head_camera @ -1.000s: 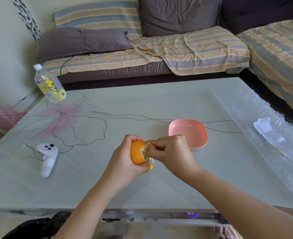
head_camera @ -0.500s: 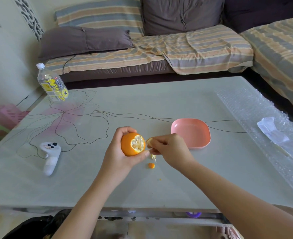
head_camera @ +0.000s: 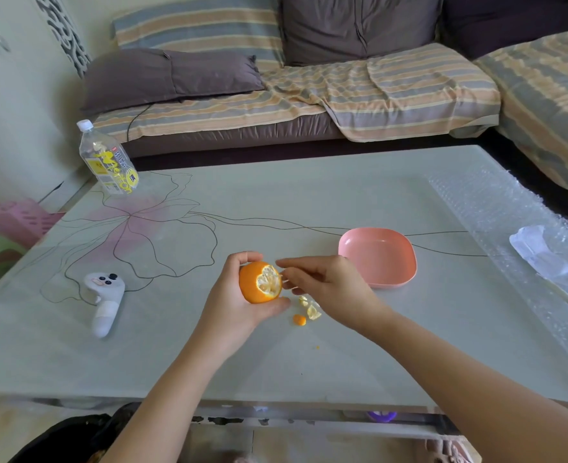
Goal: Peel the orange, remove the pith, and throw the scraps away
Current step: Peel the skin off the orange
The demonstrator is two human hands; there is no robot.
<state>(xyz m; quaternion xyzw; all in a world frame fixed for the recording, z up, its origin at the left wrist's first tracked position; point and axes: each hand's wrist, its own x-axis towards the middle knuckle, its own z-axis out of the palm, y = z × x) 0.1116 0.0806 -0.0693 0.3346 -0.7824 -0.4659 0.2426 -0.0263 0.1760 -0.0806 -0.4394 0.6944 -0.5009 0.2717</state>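
My left hand (head_camera: 239,305) grips the orange (head_camera: 254,284) a little above the table, with the peeled patch of pale flesh turned to the right. Just right of the fruit, my right hand (head_camera: 326,285) has its fingers stretched toward the bare patch and holds nothing that I can see. Below the hands, pale peel scraps (head_camera: 312,310) and a small orange bit (head_camera: 299,319) lie on the glass table (head_camera: 275,202).
An empty pink plate (head_camera: 377,257) sits right of my hands. A white controller (head_camera: 103,299) lies left, a water bottle (head_camera: 109,162) at the far left corner. Bubble wrap (head_camera: 496,208) with a white packet (head_camera: 536,248) covers the right side. A black bag (head_camera: 58,439) sits below the front edge.
My right hand tore a piece of peel off the orange and let it fall on the table. Its fingers have now opened beside the fruit. The bare patch has grown.
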